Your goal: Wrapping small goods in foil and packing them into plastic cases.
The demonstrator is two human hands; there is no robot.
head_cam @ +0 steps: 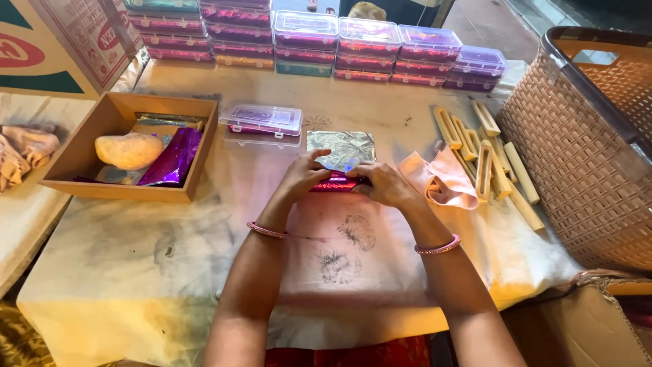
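Both hands meet over the silver foil sheet [341,149] at the table's middle: the left hand [303,177] and right hand [384,183] have their fingers pinched down on a shiny magenta-wrapped bar [336,183] lying on the foil's near edge. The wrapping looks barely begun, since most of the foil lies flat beyond it. Bare cloth lies nearer than the foil, while a clear plastic box [263,120] sits just left and a pink cloth [443,178] just right.

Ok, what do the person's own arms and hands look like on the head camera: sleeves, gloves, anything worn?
Both hands are bare, with no gloves, and the forearms are uncovered as far as the view shows, with no sleeves visible. The left hand has a thin pink bangle at the wrist. The right hand has a matching pink bangle at its wrist. No rings or watch can be made out.
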